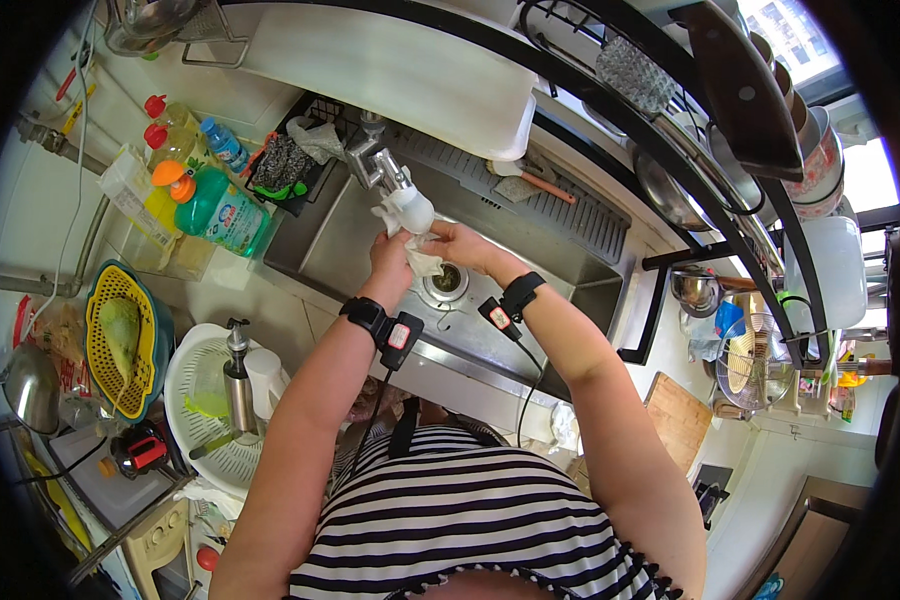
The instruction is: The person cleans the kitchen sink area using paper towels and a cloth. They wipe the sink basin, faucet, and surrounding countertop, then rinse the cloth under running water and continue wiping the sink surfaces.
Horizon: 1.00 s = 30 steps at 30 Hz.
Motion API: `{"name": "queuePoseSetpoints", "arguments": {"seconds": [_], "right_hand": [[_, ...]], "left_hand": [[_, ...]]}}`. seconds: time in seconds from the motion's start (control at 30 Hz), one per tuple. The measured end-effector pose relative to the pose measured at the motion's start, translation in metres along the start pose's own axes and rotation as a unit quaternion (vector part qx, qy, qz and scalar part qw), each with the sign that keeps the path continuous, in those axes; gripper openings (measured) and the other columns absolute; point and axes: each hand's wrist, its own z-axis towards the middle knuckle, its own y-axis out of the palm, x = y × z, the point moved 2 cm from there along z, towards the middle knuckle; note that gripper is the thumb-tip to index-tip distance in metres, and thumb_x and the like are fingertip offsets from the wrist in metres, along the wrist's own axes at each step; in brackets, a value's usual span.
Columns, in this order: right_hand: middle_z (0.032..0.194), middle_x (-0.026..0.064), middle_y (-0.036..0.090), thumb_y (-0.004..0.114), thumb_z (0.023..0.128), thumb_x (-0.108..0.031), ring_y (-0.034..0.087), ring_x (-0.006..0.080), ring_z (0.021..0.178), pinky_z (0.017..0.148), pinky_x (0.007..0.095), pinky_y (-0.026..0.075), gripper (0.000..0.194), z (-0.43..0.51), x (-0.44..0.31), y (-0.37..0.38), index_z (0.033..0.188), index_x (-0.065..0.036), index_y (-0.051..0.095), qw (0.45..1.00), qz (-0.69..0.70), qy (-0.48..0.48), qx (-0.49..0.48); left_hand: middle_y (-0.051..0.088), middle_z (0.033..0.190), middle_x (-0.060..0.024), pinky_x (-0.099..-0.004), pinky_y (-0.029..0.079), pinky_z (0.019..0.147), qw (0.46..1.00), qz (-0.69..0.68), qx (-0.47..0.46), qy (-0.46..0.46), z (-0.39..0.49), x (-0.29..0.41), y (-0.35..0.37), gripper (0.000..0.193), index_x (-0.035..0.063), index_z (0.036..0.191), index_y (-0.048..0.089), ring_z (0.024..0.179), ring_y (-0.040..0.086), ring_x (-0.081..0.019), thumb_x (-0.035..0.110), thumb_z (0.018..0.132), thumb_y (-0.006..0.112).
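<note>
Beneath the white spray head (414, 212) of the metal faucet (379, 165), a crumpled white cloth or tissue (424, 261) is pinched between my two hands. My left hand (391, 259) grips it from the left side. My right hand (469, 247) has its fingers on it from the right, with some fingertips hidden behind the spray head. More white material (387, 217) hangs around the faucet just above my left fingers. Both hands are inside the stainless steel sink (330, 259), above its drain (448, 282), where a dark strainer shows.
A green dish soap bottle (225, 214) and oil bottles stand left of the sink. Behind it, a brush (532, 180) lies on a grey drain rack (600, 221). A cleaver (746, 90) hangs from the black shelf at upper right. A white colander (187, 405) stands at lower left.
</note>
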Motion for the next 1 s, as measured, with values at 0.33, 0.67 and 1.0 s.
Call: {"name": "queuePoseSetpoints", "arguments": {"seconds": [0.33, 0.67, 1.0], "right_hand": [[0.086, 0.0098, 0.061, 0.061, 0.066, -0.018, 0.057, 0.0283, 0.083, 0.069, 0.0372, 0.046, 0.022, 0.004, 0.145, -0.005, 0.087, -0.01, 0.061, 0.744, -0.604, -0.108, -0.264], [0.079, 0.0101, 0.061, 0.049, 0.077, -0.021, 0.061, 0.025, 0.074, 0.058, 0.037, 0.049, 0.028, 0.009, 0.163, 0.054, 0.1, -0.007, 0.054, 0.739, -0.598, -0.199, -0.238], [0.077, 0.0183, 0.06, 0.05, 0.074, -0.013, 0.059, 0.0323, 0.071, 0.061, 0.043, 0.047, 0.015, 0.007, 0.147, 0.037, 0.081, -0.002, 0.057, 0.779, -0.574, -0.075, -0.24]], "left_hand": [[0.055, 0.092, -0.0113, -0.0332, 0.045, 0.07, 0.998, 0.039, 0.044, 0.023, 0.0, 0.005, -0.024, 0.029, -0.0009, 0.098, 0.048, 0.079, 0.055, -0.0215, 0.0, 0.072, 0.058], [0.055, 0.091, -0.0108, -0.0339, 0.045, 0.071, 0.99, 0.128, 0.055, -0.004, -0.008, 0.0, -0.009, 0.029, -0.0019, 0.099, 0.048, 0.079, 0.054, -0.0215, 0.001, 0.072, 0.057], [0.056, 0.087, -0.011, -0.034, 0.046, 0.067, 0.994, 0.099, 0.042, 0.012, -0.005, -0.015, -0.007, 0.029, -0.0029, 0.095, 0.05, 0.076, 0.056, -0.0218, -0.002, 0.067, 0.055]]}}
